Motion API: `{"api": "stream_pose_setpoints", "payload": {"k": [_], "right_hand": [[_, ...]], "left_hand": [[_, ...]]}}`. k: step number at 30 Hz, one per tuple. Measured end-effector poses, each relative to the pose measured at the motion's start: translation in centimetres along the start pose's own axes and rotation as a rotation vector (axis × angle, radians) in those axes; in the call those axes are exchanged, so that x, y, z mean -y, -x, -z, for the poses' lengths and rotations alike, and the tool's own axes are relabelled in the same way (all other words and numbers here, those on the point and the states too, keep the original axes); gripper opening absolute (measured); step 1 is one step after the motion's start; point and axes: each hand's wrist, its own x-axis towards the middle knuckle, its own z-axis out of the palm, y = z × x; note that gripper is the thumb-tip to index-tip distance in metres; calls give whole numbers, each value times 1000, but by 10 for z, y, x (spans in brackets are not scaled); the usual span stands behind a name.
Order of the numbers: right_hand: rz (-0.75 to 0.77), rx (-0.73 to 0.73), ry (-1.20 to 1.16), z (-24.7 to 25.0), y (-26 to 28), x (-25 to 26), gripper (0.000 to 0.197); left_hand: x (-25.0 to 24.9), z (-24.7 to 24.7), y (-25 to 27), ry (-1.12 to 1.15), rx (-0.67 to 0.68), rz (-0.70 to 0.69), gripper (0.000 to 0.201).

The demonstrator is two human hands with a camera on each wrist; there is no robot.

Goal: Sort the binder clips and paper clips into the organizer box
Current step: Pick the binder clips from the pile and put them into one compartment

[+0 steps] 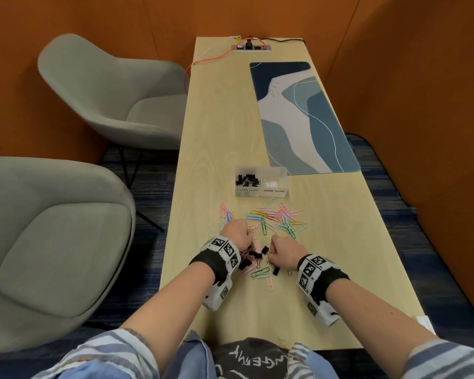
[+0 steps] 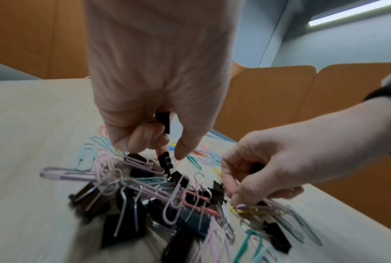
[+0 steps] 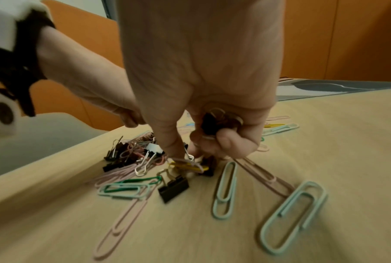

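A clear two-part organizer box [image 1: 261,193] stands mid-table; its left part, labelled binder clips, holds black binder clips [image 1: 246,180], while the right part, labelled paper clips, looks bare. Coloured paper clips [image 1: 275,218] lie scattered in front of it. Closer to me, a mixed heap of black binder clips [image 2: 131,226] and paper clips sits between my hands. My left hand [image 2: 171,153] keeps one binder clip [image 2: 163,121] under curled fingers and pinches another [image 2: 166,162] off the heap. My right hand [image 3: 187,154] holds several binder clips [image 3: 212,124] in its curled fingers, thumb and forefinger down at the heap.
A blue patterned mat [image 1: 304,119] lies on the table's [image 1: 219,132] right side beyond the box. A power strip [image 1: 251,47] with cables sits at the far end. Two grey chairs [image 1: 107,105] stand to the left. Loose mint paper clips [image 3: 291,217] lie near my right hand.
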Motion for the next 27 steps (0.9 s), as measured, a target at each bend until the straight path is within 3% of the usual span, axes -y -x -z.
{"api": "stream_pose_setpoints", "payload": {"k": [4, 9, 16, 20, 27], "right_hand": [[-22, 2, 6, -1, -1, 2, 28], [-71, -32, -94, 4, 2, -2, 16], [-183, -231, -737, 23, 5, -15, 20], [-221, -155, -1232, 32, 4, -20, 17], [-207, -68, -1382, 50, 3, -6, 26]], "left_hand": [[4, 0, 1, -24, -21, -10, 24], [7, -7, 1, -62, -44, -23, 33], [4, 10, -4, 24, -108, -89, 19], [-8, 50, -23, 233, -126, -22, 21], [-25, 104, -71, 347, -147, 155, 39]]}}
